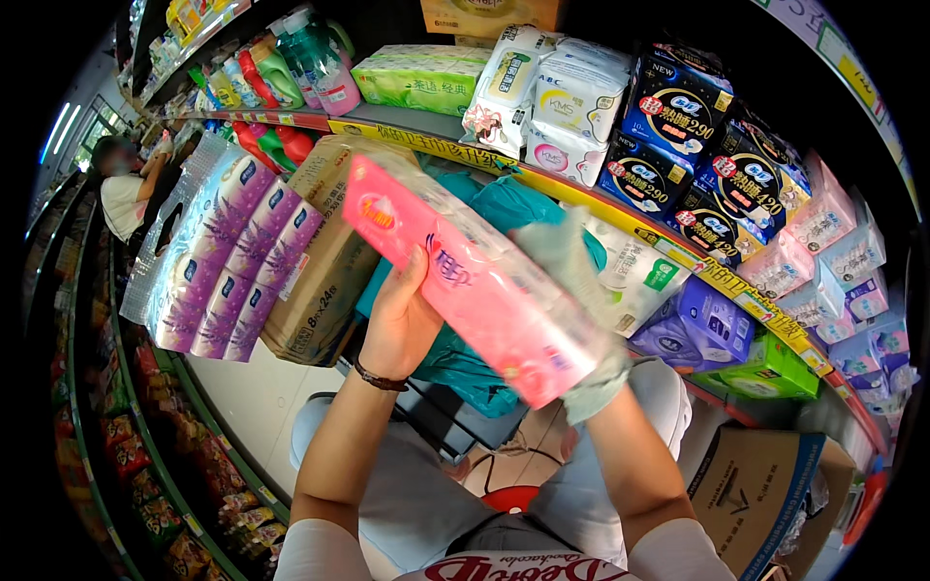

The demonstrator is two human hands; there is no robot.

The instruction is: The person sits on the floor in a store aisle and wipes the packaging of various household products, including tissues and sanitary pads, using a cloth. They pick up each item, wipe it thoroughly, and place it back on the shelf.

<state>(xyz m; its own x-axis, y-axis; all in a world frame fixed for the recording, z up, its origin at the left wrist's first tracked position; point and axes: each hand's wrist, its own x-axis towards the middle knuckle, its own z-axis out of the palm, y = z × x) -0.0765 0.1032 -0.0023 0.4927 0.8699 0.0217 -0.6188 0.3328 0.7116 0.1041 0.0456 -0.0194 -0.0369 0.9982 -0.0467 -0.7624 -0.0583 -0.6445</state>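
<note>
A long pink pack of tissue (475, 281) is held slanted in front of me, above a teal plastic bag (465, 373). My left hand (399, 315), bare with a dark bracelet at the wrist, grips its near side, thumb on the pink wrapper. On my right hand (581, 276) is a pale grey glove. It lies along the pack's far right side, and its fingers are smeared by motion, so their grip cannot be made out. A brown carton (334, 266) stands left of the pack, with purple toilet roll packs (228, 257) beside it.
A shelf with a yellow edge strip (581, 198) curves across, bearing dark blue pad packs (678, 102), white packs (578, 92) and green tissue packs (417, 77). An open cardboard box (746, 484) sits low right. Another person (131, 189) stands far left, near snack shelves (145, 455).
</note>
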